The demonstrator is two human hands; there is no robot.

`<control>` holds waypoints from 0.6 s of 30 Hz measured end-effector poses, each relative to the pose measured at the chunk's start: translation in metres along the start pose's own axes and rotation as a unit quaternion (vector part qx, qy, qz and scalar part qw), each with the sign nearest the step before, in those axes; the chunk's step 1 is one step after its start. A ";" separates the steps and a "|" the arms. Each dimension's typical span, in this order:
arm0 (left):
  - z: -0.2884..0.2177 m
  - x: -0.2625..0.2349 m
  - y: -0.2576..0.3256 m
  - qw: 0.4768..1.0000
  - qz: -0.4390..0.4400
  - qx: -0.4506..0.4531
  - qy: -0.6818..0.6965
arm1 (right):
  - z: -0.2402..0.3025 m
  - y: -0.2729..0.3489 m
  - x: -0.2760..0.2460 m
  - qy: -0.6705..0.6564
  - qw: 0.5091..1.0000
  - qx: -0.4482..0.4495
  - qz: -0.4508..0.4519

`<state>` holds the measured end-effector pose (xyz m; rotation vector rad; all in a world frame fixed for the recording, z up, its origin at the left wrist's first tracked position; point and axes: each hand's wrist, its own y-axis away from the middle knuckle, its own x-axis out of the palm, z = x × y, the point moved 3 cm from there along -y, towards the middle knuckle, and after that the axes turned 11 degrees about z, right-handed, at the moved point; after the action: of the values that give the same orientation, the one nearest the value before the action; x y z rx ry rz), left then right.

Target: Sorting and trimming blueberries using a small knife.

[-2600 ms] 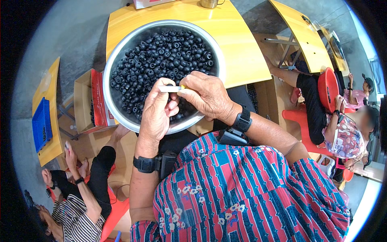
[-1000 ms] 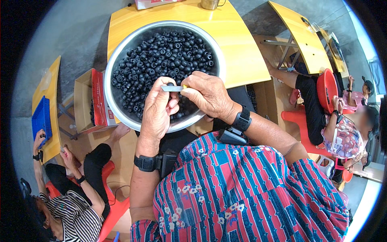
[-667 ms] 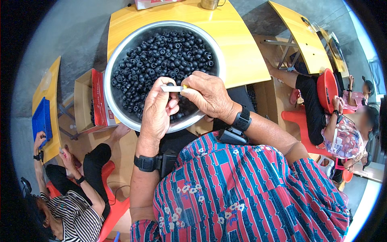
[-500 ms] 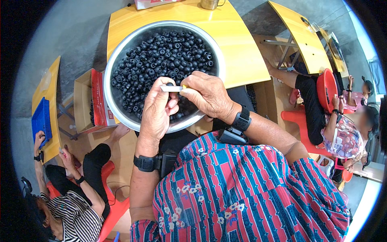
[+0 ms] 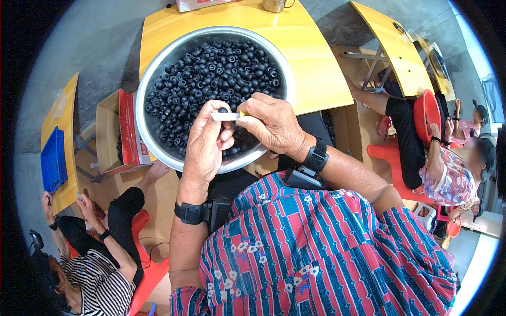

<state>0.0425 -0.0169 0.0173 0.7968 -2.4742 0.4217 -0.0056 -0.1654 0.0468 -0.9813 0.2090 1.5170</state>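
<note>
A wide steel bowl (image 5: 289,79) full of small black round pieces (image 5: 211,73), many with a ring-shaped hollow in one end, lies under my hands. My left hand (image 5: 204,142) pinches one such black round piece (image 5: 223,110) between thumb and fingertips, over the near part of the bowl. My right hand (image 5: 271,122) is closed around a small knife (image 5: 224,116), its yellow handle mostly hidden in my fingers. The pale flat blade points left and lies across the pinched piece and my left thumb. Whether the blade cuts into it I cannot tell.
Behind the bowl is a yellow table (image 5: 311,63) with a metal mug (image 5: 274,5). An open cardboard box (image 5: 108,131) stands left. A person in stripes (image 5: 105,282) sits by a blue tray (image 5: 52,163); another person on the right has a red basin (image 5: 426,113).
My hands, the knife and the pinched piece have hardly moved. The striped person's far hand has come down off the blue tray. On the right, a person's hand has moved to the red basin.
</note>
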 end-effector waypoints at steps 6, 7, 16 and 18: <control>0.001 -0.001 0.001 1.000 -0.008 0.003 0.020 | -0.003 0.000 0.002 -0.003 1.000 0.001 -0.009; 0.001 -0.002 0.001 1.000 -0.002 -0.001 0.010 | -0.003 0.000 0.002 -0.003 1.000 0.002 -0.009; 0.002 -0.004 0.001 1.000 -0.008 0.004 0.019 | -0.005 -0.002 0.004 0.007 1.000 0.009 -0.005; 0.003 -0.006 0.001 1.000 -0.011 0.005 0.020 | -0.005 -0.002 0.005 -0.004 1.000 0.017 -0.012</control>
<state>0.0447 -0.0145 0.0119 0.8095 -2.4259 0.4384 -0.0011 -0.1647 0.0413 -0.9469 0.2159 1.4905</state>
